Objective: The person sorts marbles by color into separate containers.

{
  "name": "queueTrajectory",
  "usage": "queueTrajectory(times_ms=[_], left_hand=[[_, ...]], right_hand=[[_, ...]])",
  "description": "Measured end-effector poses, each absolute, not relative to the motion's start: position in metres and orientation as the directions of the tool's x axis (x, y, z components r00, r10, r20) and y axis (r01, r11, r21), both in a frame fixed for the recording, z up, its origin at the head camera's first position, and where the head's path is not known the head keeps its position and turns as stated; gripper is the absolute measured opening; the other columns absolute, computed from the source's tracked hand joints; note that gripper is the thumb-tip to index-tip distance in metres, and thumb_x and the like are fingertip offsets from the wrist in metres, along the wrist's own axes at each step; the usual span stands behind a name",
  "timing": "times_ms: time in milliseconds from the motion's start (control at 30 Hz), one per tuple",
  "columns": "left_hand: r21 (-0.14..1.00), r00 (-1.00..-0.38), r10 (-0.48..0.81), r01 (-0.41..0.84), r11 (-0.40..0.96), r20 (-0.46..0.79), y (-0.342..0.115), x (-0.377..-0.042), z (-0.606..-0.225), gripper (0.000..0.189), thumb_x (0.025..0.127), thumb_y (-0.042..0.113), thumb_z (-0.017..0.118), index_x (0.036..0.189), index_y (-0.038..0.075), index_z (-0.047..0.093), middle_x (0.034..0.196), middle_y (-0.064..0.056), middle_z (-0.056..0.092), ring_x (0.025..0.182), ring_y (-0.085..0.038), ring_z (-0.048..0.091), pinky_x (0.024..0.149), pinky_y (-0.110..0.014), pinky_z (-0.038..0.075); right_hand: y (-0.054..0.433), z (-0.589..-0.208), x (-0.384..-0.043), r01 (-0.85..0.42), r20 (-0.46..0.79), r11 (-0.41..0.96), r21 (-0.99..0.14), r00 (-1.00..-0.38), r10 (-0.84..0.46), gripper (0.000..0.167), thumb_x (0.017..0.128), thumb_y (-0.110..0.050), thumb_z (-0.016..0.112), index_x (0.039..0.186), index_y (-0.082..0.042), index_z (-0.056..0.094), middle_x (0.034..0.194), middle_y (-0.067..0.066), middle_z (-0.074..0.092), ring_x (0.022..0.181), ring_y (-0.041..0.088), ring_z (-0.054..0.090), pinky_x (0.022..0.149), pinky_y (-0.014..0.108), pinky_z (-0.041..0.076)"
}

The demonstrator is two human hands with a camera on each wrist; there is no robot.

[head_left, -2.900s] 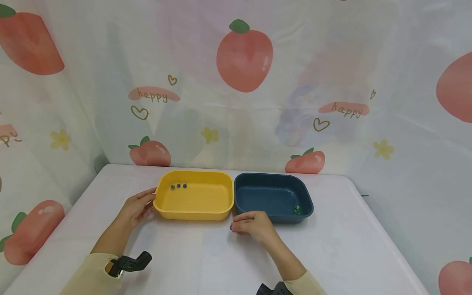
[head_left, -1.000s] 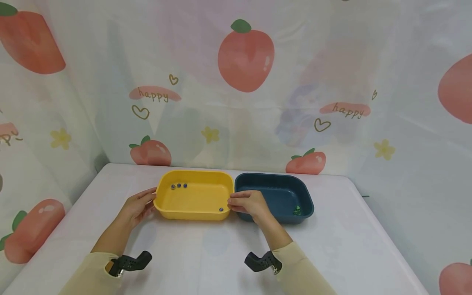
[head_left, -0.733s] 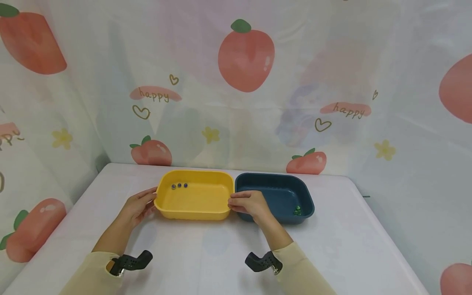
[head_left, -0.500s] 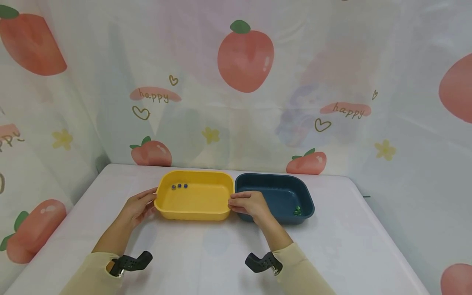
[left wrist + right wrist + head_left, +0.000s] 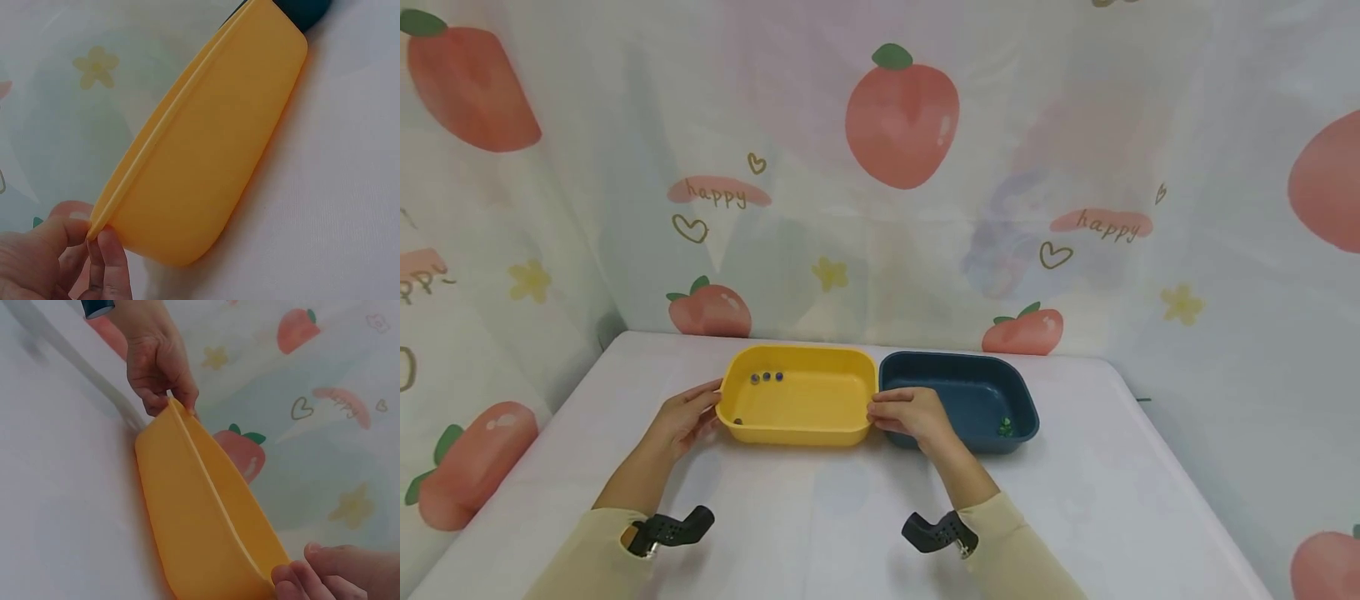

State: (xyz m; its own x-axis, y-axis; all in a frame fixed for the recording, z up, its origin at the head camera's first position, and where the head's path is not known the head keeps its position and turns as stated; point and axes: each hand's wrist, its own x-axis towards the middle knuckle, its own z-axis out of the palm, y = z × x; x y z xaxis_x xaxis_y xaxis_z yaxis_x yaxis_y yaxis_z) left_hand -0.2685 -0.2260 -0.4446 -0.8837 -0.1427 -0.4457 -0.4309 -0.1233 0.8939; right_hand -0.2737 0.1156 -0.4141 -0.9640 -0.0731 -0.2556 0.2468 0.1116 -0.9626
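A yellow plastic basin [image 5: 805,400] stands between the two hands. My left hand [image 5: 683,421] pinches its left rim, thumb on top and fingers underneath, as the left wrist view shows. At the opposite end my right hand [image 5: 913,412] grips the right rim, its thumb and fingertips at the corner in the right wrist view. Inside the basin, three small bluish marbles lie in a row near the back left, among them one dark blue marble [image 5: 779,377]. Another dark marble [image 5: 738,422] sits at the front left, partly hidden by the near wall.
A dark blue basin [image 5: 958,360] stands right against the yellow one, with small green pieces [image 5: 1005,427] in its front right corner. Both are on a white-covered table [image 5: 820,533]. A peach-printed cloth [image 5: 925,275] hangs close behind and at the sides.
My right hand has moved up from the table to the yellow basin's rim. The loose marble appeared at the basin's front right, dropped from sight, and now shows at the front left.
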Motion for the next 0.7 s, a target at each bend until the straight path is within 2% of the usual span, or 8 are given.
queueTrajectory(times_ms=[100,167,267,400,467,600,700], left_hand=[[0.893,-0.884,-0.138,-0.429,-0.137,-0.446,-0.226,-0.269,-0.445,0.056,0.097,0.017,0.060,0.149,0.009,0.042,0.105,0.006,0.065,0.081,-0.005,0.063,0.075,-0.019,0.057],[0.893,-0.884,-0.141,-0.430,-0.136,-0.447,-0.226,-0.269,-0.445,0.056,0.097,0.017,0.060,0.149,0.009,0.042,0.102,0.006,0.065,0.080,-0.004,0.063,0.075,-0.019,0.057],[0.892,-0.879,-0.156,-0.438,-0.113,-0.452,-0.226,-0.268,-0.444,0.055,0.097,0.019,0.060,0.149,0.009,0.043,0.115,-0.002,0.064,0.082,-0.005,0.063,0.074,-0.018,0.056],[0.890,-0.875,-0.164,-0.449,-0.083,-0.456,-0.225,-0.267,-0.442,0.054,0.098,0.019,0.060,0.149,0.009,0.043,0.138,-0.013,0.053,0.086,-0.007,0.062,0.074,-0.018,0.056],[0.890,-0.875,-0.162,-0.452,-0.063,-0.456,-0.226,-0.268,-0.441,0.054,0.098,0.019,0.059,0.148,0.009,0.043,0.142,-0.015,0.050,0.086,-0.007,0.062,0.073,-0.018,0.056],[0.889,-0.878,-0.151,-0.457,-0.015,-0.454,-0.228,-0.270,-0.440,0.053,0.099,0.020,0.058,0.148,0.008,0.043,0.140,-0.016,0.052,0.086,-0.007,0.063,0.072,-0.018,0.056],[0.889,-0.882,-0.145,-0.457,0.039,-0.447,-0.231,-0.272,-0.439,0.054,0.099,0.021,0.058,0.149,0.006,0.042,0.143,-0.018,0.049,0.095,-0.014,0.064,0.076,-0.021,0.057]], right_hand=[[0.118,-0.415,-0.274,0.242,-0.251,0.114,-0.963,-0.965,-0.074,0.031,0.085,-0.001,0.074,0.112,0.011,0.068,0.092,0.017,0.074,0.080,0.022,0.074,0.075,0.033,0.060],[0.120,-0.415,-0.274,0.239,-0.249,0.121,-0.963,-0.965,-0.076,0.030,0.085,-0.002,0.074,0.112,0.010,0.068,0.093,0.016,0.074,0.081,0.022,0.074,0.076,0.033,0.060],[0.123,-0.414,-0.273,0.235,-0.247,0.131,-0.963,-0.965,-0.086,0.029,0.086,-0.003,0.073,0.112,0.009,0.068,0.095,0.016,0.074,0.082,0.022,0.074,0.076,0.033,0.060],[0.130,-0.413,-0.275,0.226,-0.239,0.135,-0.965,-0.967,-0.086,0.030,0.085,-0.005,0.075,0.112,0.008,0.069,0.094,0.015,0.075,0.081,0.021,0.074,0.075,0.032,0.061],[0.134,-0.411,-0.275,0.224,-0.236,0.132,-0.965,-0.968,-0.082,0.032,0.085,-0.005,0.075,0.113,0.008,0.068,0.093,0.015,0.075,0.080,0.021,0.074,0.075,0.033,0.061],[0.145,-0.408,-0.277,0.208,-0.224,0.190,-0.960,-0.972,-0.070,0.035,0.085,-0.008,0.076,0.116,0.007,0.067,0.095,0.013,0.075,0.081,0.021,0.073,0.077,0.035,0.060],[0.155,-0.401,-0.276,0.176,-0.200,0.244,-0.954,-0.977,-0.077,0.035,0.087,-0.011,0.074,0.117,0.007,0.067,0.099,0.016,0.074,0.085,0.024,0.073,0.080,0.038,0.060]])
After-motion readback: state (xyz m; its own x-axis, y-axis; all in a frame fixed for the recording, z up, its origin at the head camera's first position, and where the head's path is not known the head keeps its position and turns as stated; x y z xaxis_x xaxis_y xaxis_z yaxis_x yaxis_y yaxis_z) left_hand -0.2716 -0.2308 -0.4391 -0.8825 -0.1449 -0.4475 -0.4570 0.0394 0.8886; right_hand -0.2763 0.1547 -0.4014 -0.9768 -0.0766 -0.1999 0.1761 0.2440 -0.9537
